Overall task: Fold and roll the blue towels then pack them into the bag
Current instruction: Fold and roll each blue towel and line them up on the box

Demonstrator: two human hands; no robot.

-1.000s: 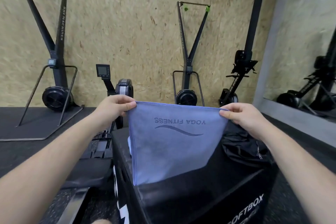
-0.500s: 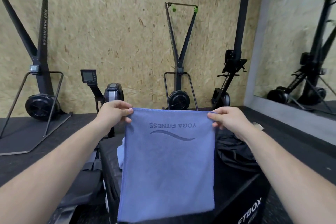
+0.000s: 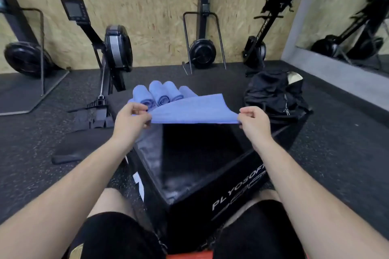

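the person is holding a blue towel (image 3: 193, 109) stretched out above the black plyo box (image 3: 189, 157), toward 12 o'clock from their knees. the left hand (image 3: 131, 119) is pinching the towel's near left corner between thumb and curled fingers, and the right hand (image 3: 253, 121) is pinching the near right corner the same way. the cloth is lying nearly level between them, its far edge curving up and away. just past that edge, toward 11 o'clock, a cluster of rolled blue towels (image 3: 160, 95) is sitting on the far part of the box, packed side by side and touching, ends facing the camera. the black bag (image 3: 273, 94) is slumping at the box's 2 o'clock corner, apart from the rolls; whether it is resting wholly on the box cannot be told. a rowing machine (image 3: 114, 50) is standing on the dark floor (image 3: 42, 132) at 10 o'clock, before the chipboard wall (image 3: 151, 6).
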